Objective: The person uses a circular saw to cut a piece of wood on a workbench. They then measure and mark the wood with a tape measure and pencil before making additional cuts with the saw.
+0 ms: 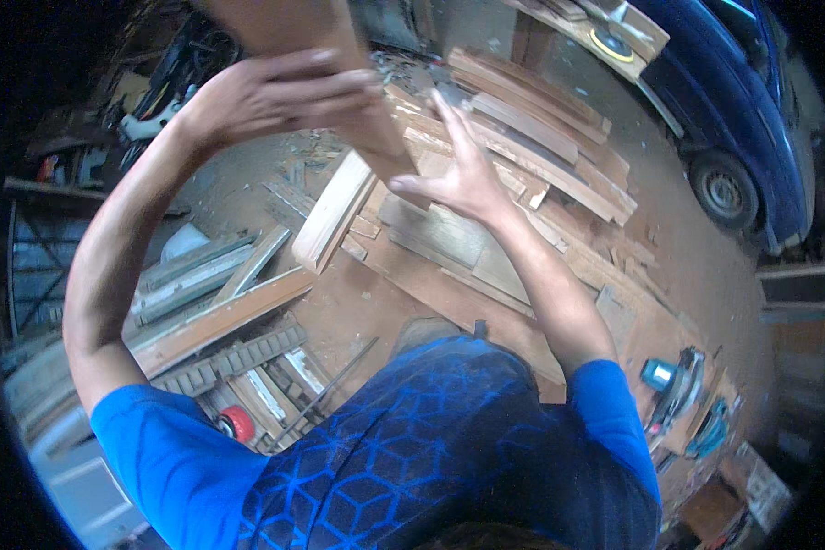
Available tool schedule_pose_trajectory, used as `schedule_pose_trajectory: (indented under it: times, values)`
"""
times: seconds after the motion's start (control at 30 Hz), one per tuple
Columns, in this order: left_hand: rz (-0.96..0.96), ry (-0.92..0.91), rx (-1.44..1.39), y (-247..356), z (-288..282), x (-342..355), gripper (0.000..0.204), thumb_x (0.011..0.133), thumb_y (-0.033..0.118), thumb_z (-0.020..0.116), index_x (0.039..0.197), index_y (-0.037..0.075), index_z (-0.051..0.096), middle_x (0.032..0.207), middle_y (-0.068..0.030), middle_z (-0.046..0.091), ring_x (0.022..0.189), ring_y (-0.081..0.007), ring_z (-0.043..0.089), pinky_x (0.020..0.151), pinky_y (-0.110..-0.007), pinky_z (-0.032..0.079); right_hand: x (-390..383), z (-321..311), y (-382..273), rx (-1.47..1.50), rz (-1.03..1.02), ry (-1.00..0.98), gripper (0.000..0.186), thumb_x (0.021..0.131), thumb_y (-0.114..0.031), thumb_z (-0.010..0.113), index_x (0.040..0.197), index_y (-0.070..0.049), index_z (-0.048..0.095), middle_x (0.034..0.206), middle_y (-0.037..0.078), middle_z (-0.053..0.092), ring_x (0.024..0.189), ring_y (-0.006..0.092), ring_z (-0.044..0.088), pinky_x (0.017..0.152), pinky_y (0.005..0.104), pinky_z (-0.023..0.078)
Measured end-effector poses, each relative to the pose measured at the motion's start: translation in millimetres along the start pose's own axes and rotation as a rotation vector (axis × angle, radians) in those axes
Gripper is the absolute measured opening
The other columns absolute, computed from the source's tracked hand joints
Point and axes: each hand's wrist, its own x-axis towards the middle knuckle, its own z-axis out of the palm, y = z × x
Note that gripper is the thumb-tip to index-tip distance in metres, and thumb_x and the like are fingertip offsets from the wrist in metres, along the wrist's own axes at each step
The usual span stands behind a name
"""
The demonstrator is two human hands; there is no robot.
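A long brown wooden board [380, 142] slants up in front of me, its upper end running out of the top of the view. My left hand [280, 101] is closed on it, fingers laid across its face. Beside the board's lower end is my right hand [467, 179], fingers spread and thumb close to the board's edge; whether the thumb touches it I cannot tell. Below lies a pale, greyish plank [440, 234] on the workbench. A light-coloured stack of planks [335, 206] stands to its left.
Stacked planks [550, 128] lie beyond my right hand. At the lower right are a teal power saw [674, 385] and another teal tool [710, 426]. A disc sander [611, 44] rests on a far board, near a blue vehicle [733, 101]. Long timbers [220, 321] lie at left.
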Motion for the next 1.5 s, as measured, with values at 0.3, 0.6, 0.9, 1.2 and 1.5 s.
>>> schedule_pose_trajectory:
  times: [0.3, 0.6, 0.9, 1.2, 1.5]
  values:
    - [-1.100, 0.461, -0.978, 24.4, -173.8, 118.1, 0.058, 0.084, 0.029, 0.081, 0.137, 0.015, 0.064, 0.149, -0.0135, 0.053, 0.138, -0.0327, 0.051, 0.115, -0.046, 0.042, -76.3, -86.1, -48.5, 0.958, 0.206, 0.662, 0.064, 0.095, -0.024, 0.077, 0.148, -0.007, 0.045, 0.142, 0.011, 0.056, 0.130, 0.0257, 0.055, 0.112, 0.0470, 0.044]
    - [-1.273, -0.287, -1.821, 180.9, -175.8, 196.5, 0.060, 0.094, 0.062, 0.060, 0.091, 0.004, 0.076, 0.087, -0.0226, 0.073, 0.083, -0.0400, 0.071, 0.076, -0.050, 0.055, -251.7, -188.2, 6.7, 1.129, 0.645, 0.883, 0.063, 0.103, -0.044, 0.059, 0.152, -0.007, 0.042, 0.150, 0.013, 0.053, 0.139, 0.0298, 0.048, 0.121, 0.0509, 0.034]
    - [-0.847, -0.493, -1.904, 357.8, -86.4, 249.8, 0.077, 0.099, 0.066, 0.042, 0.084, 0.000, 0.078, 0.091, -0.0279, 0.072, 0.091, -0.0446, 0.070, 0.086, -0.053, 0.053, -419.4, -89.6, 134.3, 1.272, 1.327, 0.824, 0.065, 0.102, -0.046, 0.062, 0.148, -0.003, 0.043, 0.146, 0.022, 0.049, 0.137, 0.0357, 0.048, 0.115, 0.0516, 0.044]
    - [-1.041, -0.308, -1.928, 444.9, -53.6, 279.1, 0.044, 0.098, 0.042, 0.057, 0.118, 0.006, 0.072, 0.135, -0.0188, 0.063, 0.125, -0.0360, 0.058, 0.108, -0.052, 0.040, -363.8, -103.1, 127.3, 0.811, 1.681, 0.264, 0.054, 0.105, -0.044, 0.055, 0.136, 0.000, 0.052, 0.122, 0.022, 0.066, 0.109, 0.0314, 0.067, 0.095, 0.0429, 0.058]
    - [-1.233, -0.693, -1.667, 529.8, -32.9, 157.0, 0.056, 0.101, 0.042, 0.052, 0.146, 0.009, 0.054, 0.145, -0.0222, 0.053, 0.137, -0.0407, 0.045, 0.116, -0.054, 0.034, -235.5, -70.5, 269.1, -0.317, 1.098, -0.033, 0.035, 0.097, -0.031, 0.068, 0.107, 0.002, 0.071, 0.100, 0.016, 0.074, 0.090, 0.0256, 0.071, 0.086, 0.0382, 0.056]
